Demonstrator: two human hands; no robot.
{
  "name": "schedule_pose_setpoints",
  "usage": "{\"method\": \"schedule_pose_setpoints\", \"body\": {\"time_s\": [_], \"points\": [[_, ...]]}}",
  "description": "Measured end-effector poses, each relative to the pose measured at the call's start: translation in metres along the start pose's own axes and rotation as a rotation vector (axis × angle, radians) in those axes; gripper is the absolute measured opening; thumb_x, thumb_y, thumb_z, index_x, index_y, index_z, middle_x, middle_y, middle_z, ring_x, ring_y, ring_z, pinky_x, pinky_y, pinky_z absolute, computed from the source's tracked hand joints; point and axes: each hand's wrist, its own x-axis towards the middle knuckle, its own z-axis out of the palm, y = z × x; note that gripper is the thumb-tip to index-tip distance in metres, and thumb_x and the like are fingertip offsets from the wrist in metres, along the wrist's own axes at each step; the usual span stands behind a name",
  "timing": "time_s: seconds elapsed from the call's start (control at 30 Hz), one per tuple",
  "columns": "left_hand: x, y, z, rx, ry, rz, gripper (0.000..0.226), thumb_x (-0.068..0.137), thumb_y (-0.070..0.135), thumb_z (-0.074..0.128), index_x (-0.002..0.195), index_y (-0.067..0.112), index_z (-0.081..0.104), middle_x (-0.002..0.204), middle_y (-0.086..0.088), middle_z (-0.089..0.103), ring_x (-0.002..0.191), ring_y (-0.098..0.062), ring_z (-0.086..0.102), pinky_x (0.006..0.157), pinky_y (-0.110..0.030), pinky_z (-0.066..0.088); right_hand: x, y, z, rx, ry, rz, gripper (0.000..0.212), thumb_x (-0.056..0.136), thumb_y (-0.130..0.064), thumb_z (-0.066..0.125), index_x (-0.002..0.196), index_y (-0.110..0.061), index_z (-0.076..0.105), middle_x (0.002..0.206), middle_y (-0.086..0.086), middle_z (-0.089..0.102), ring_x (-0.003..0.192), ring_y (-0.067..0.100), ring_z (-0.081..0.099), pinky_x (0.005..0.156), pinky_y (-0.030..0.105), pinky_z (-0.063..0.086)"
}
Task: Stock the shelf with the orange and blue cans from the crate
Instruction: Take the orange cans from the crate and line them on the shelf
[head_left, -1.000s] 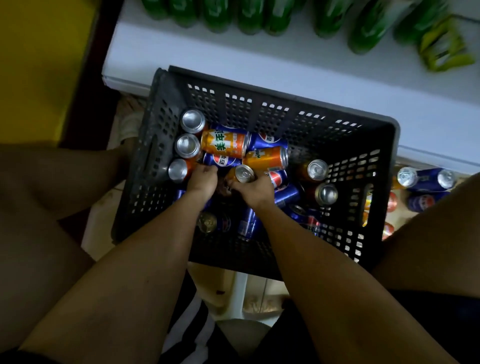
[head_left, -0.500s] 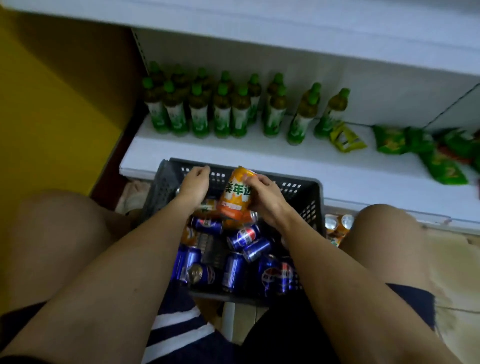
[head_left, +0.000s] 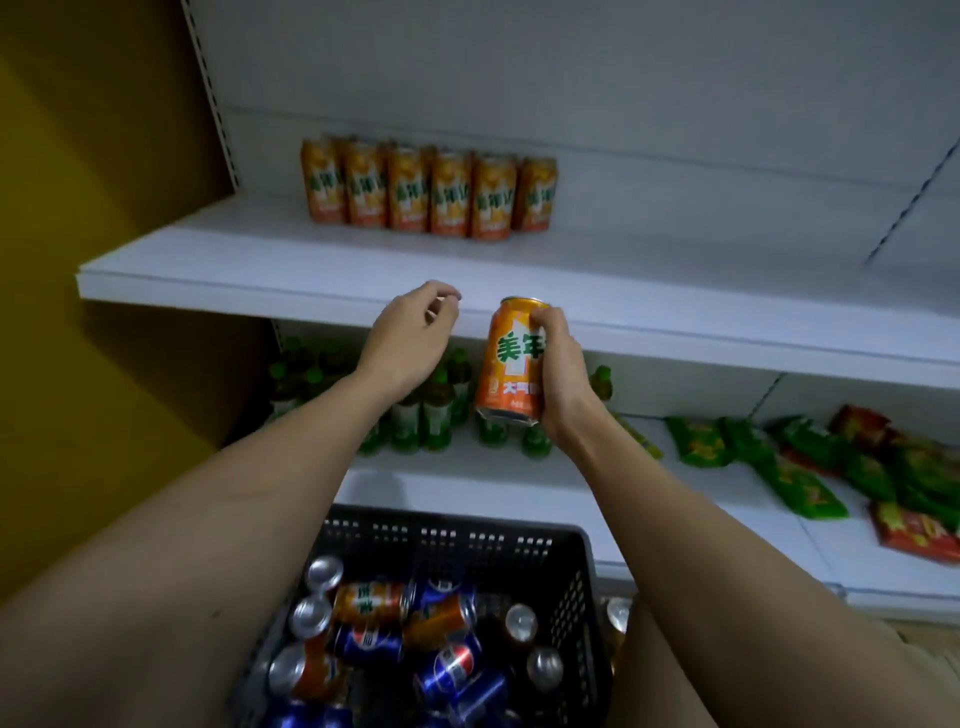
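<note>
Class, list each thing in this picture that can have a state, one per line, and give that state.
Right hand: grips an upright orange can.
Left hand: empty, fingers loosely curled.
Row of orange cans: upright on the upper shelf.
Black crate: holds orange and blue cans, some lying.
Green bottles: upright, lower shelf.

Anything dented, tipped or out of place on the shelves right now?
The orange can in the right hand looks crumpled at its bottom rim. The six orange cans on the shelf stand upright in a row. Nothing spilled.
</note>
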Motion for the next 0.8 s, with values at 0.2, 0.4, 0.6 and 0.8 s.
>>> {"method": "schedule_pose_setpoints", "body": {"time_s": [0.2, 0.4, 0.6, 0.8], "points": [[0.054, 0.019, -0.002, 0.306, -0.069, 0.131, 0.032, 0.1, 0.041, 0.039, 0.121, 0.027, 0.06, 0.12, 0.004, 0.062, 0.109, -0.016, 0.051, 0.088, -0.037, 0.046, 0.019, -0.058, 0.007, -0.11, 0.062, -0.136, 0.059, 0.083, -0.056, 0.067, 0.126, -0.018, 0.053, 0.101, 0.008, 0.069, 0.081, 0.019, 0.071, 0.064, 0.033, 0.059], [0.087, 0.013, 0.018, 0.589, -0.281, 0.052, 0.044, 0.1, 0.051, 0.033, 0.136, 0.033, 0.05, 0.142, -0.001, 0.048, 0.129, -0.024, 0.042, 0.099, -0.047, 0.038, 0.052, -0.084, 0.006, -0.219, 0.091, -0.204, 0.066, 0.08, -0.057, 0.07, 0.131, -0.022, 0.049, 0.11, 0.004, 0.067, 0.092, 0.02, 0.07, 0.066, 0.034, 0.059], [0.115, 0.0, 0.035, 0.653, -0.297, 0.018, 0.051, 0.097, 0.055, 0.029, 0.142, 0.037, 0.044, 0.148, 0.0, 0.039, 0.134, -0.026, 0.033, 0.106, -0.048, 0.027, 0.098, -0.095, 0.001, -0.319, 0.119, -0.317, 0.048, 0.081, -0.046, 0.075, 0.118, -0.025, 0.054, 0.105, -0.003, 0.066, 0.094, 0.014, 0.065, 0.082, 0.037, 0.056], [0.117, -0.009, 0.043, 0.705, -0.388, 0.006, 0.059, 0.094, 0.065, 0.018, 0.15, 0.046, 0.022, 0.162, 0.009, 0.014, 0.149, -0.019, 0.006, 0.114, -0.062, 0.002, 0.162, -0.105, 0.002, -0.365, 0.24, -0.455, 0.053, 0.078, -0.04, 0.08, 0.119, -0.019, 0.053, 0.1, -0.007, 0.062, 0.091, 0.006, 0.063, 0.073, 0.023, 0.054]]}}
